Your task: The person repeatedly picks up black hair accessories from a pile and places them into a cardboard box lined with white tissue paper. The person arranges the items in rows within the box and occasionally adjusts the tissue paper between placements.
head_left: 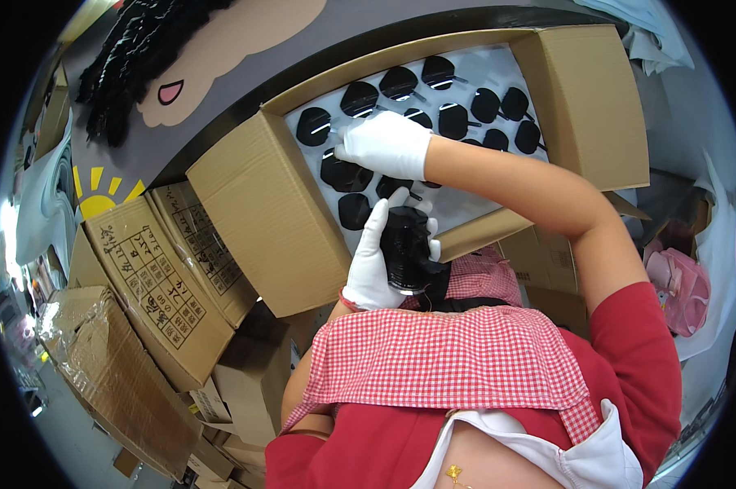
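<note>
An open cardboard box [276, 218] holds rows of dark, glossy lens-like pieces with short stems, such as a black lens piece [398, 83], laid on a white sheet [311, 165]. My left hand [370, 273], in a white glove, is wrapped around a stack of black lens pieces [406, 248] at the box's near side. Over the left part of the layer is my white-gloved right hand [386, 144]. Its fingers are drawn together between two pieces, beside a larger dark lens piece [345, 173]; what they grip, if anything, is hidden.
Closed cartons [160, 281] with printed labels stand at the left, near a torn carton wrapped in clear film [111, 367]. A pink bag [679, 292] lies at the right. Behind the box is a grey painted surface [245, 73] with black fringe.
</note>
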Motion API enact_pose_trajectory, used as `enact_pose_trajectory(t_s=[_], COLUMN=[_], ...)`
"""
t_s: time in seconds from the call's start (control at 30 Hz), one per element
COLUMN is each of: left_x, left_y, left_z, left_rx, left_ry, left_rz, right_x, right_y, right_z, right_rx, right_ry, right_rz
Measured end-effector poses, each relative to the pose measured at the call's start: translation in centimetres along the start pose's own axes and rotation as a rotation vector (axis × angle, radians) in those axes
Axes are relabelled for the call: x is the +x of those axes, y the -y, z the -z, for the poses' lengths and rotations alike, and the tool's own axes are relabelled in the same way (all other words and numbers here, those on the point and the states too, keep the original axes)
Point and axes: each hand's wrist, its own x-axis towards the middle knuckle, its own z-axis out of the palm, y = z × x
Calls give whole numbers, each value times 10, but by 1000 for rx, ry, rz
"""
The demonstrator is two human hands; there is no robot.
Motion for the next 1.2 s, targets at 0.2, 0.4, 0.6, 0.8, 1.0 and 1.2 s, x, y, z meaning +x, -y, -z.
enact_pose_trajectory(t_s=[0.2,0.4,0.6,0.8,1.0,1.2], left_x=[-13,-12,-14,5,41,86], left_y=[-9,-10,-12,-10,3,29], left_z=[18,13,10,-8,-28,-46], left_rx=[-117,-111,-79,-12,-14,33], left_ry=[-140,-229,-260,-53,68,4], left_rz=[-75,-113,-108,20,206,365], right_x=[13,3,-74,-129,-151,-178], right_y=[-4,-12,-80,-144,-150,-94], right_z=[-10,4,59,58,63,45], right_rx=[-156,-31,86,-15,-377,-139], right_ry=[158,213,64,10,1,35], right_rz=[181,37,-542,-828,-876,-417])
